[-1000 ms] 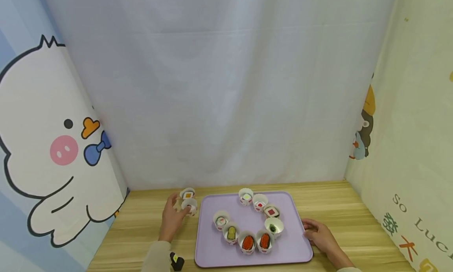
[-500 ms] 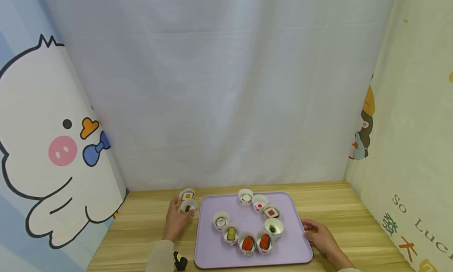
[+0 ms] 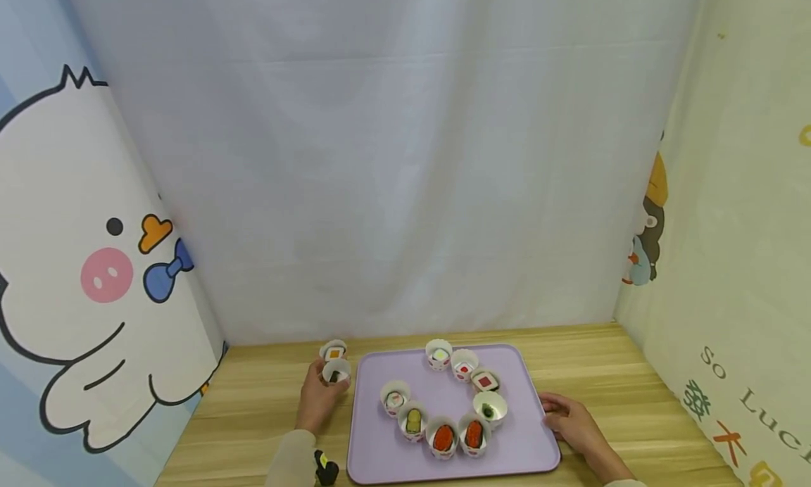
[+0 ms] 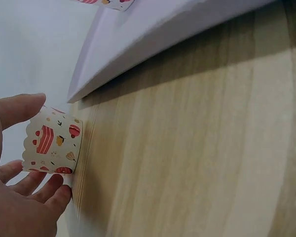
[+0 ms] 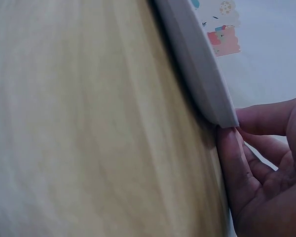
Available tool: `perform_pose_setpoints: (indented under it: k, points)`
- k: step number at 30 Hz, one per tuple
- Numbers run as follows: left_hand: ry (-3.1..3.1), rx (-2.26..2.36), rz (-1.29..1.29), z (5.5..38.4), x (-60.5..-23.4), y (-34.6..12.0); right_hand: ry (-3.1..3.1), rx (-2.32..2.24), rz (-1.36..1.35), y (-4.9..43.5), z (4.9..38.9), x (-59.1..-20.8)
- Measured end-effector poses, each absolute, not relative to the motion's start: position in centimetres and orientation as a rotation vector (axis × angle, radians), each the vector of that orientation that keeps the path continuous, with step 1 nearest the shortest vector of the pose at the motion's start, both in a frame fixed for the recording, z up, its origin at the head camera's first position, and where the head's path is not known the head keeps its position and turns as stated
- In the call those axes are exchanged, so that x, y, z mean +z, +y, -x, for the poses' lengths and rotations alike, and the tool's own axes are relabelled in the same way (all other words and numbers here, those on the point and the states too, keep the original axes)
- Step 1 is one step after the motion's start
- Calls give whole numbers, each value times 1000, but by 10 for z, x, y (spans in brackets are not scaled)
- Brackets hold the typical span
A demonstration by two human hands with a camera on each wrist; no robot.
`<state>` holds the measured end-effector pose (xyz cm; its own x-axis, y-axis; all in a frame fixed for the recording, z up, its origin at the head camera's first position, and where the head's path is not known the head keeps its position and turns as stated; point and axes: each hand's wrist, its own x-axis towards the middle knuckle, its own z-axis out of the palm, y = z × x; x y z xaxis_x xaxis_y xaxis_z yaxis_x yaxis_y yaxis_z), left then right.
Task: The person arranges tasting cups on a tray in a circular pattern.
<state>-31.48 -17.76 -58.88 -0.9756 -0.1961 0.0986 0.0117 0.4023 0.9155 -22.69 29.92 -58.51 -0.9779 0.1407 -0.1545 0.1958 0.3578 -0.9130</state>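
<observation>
At the tray's left, my left hand (image 3: 319, 399) holds a paper baking cup (image 4: 54, 140) printed with cakes and balloons, thumb at its rim and fingers around its far side. A small dark-edged piece (image 3: 334, 377) lies in that cup, partly hidden. Just behind it stands another paper cup (image 3: 326, 349), holding a square sushi roll (image 3: 335, 354) with an orange centre. My right hand (image 3: 575, 424) pinches the right edge of the lilac tray (image 3: 374, 466), as the right wrist view shows at the tray rim (image 5: 222, 106).
Several paper cups with sushi stand on the tray in a curved row, among them two with red-topped pieces (image 3: 444, 438) and one with a green-topped piece (image 3: 414, 421). The wooden table (image 3: 253, 374) ends at a white curtain (image 3: 405, 191); printed cloths hang on both sides.
My left hand has moved slightly right, and its fingers have closed in around the front paper cup. The right hand stays at the tray's edge.
</observation>
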Motion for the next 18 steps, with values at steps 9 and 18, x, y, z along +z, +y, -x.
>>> perform_pose_setpoints:
  k: [9,18]
  points:
    - [-2494,-1565,-143,317,-595,-178,2547,-1718,-310,299,227,-586]
    - [-2473,-1543,-167,318,-597,-177,2567,-1688,-324,301,230,-588]
